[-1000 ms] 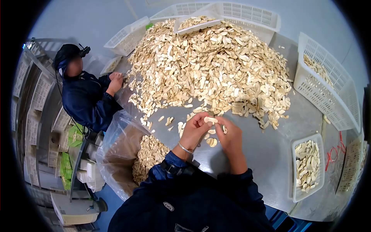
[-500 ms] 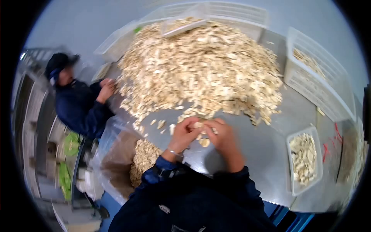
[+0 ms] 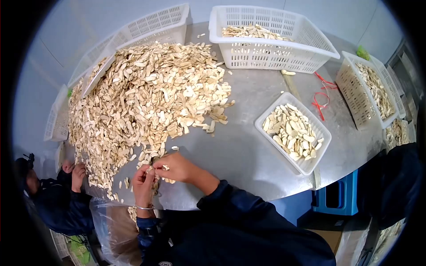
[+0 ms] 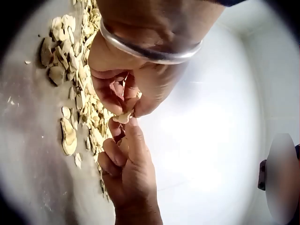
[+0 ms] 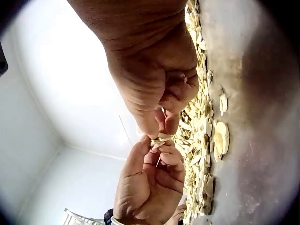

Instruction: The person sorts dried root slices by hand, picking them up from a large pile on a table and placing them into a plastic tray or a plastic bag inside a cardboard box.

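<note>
A large heap of pale dried slices [image 3: 146, 93] covers the metal table. At its near edge the left hand [image 3: 143, 186] pinches a small slice [image 4: 123, 117] between thumb and fingers. The right hand [image 3: 179, 168] meets it fingertip to fingertip, pinching at the same piece, with another pale slice showing in its curled fingers. In the left wrist view a bracelet rings the left wrist, and the right hand [image 4: 131, 168] comes from below. The right wrist view shows the left hand [image 5: 152, 187] under the right hand [image 5: 150, 84]. Loose slices [image 5: 221, 140] lie on the table beside the heap.
A white tray of slices [image 3: 293, 133] stands right of the hands. Perforated baskets [image 3: 275, 55] line the back and right [image 3: 361, 97]. Red string [image 3: 320, 104] lies between. Another person [image 3: 57, 199] works at the left, near a plastic-lined container [image 3: 111, 230]. A blue stool [image 3: 337, 195] stands below.
The head view has swung to the right, so the heap, hands and other person appear farther left, and the tray and right baskets nearer the middle. Both hands remain together at a small slice.
</note>
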Motion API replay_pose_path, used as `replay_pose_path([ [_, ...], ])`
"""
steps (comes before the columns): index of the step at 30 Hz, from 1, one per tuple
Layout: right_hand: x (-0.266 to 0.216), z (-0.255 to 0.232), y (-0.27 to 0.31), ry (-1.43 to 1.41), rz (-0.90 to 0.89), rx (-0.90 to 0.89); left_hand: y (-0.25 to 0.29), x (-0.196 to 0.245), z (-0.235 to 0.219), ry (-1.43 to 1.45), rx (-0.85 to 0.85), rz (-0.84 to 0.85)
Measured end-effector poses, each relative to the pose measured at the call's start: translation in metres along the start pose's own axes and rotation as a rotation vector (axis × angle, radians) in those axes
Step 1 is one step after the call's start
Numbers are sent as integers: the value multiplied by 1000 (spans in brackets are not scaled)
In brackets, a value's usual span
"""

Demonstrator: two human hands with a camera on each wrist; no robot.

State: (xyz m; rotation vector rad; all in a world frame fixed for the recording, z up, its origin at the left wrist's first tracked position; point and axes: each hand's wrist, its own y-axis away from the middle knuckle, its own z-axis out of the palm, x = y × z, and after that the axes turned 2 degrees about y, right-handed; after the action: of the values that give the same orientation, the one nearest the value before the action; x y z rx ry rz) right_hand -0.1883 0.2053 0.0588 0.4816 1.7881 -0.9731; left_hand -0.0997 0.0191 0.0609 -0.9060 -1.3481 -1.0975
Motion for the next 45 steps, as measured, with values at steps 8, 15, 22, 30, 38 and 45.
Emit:
replay_pose_path([
  [8,8,8,2,117,5,6,0,-5,-1,-52,0,-17],
  [15,12,12,1,148,7,1,3,-8,-1,-91,18,-32],
  [22,6,17,-1,-36,113,205,-9,3,6,-134,-2,-1],
  [30,1,3,-7,10,288,216,-89,83,-25,-430,-374,13],
  [38,12,6,-4,-19,298,408,-202,245,-30,135,231,368],
  [45,14,1,0,-381,502,427,-130,86,-51,-471,-125,163],
])
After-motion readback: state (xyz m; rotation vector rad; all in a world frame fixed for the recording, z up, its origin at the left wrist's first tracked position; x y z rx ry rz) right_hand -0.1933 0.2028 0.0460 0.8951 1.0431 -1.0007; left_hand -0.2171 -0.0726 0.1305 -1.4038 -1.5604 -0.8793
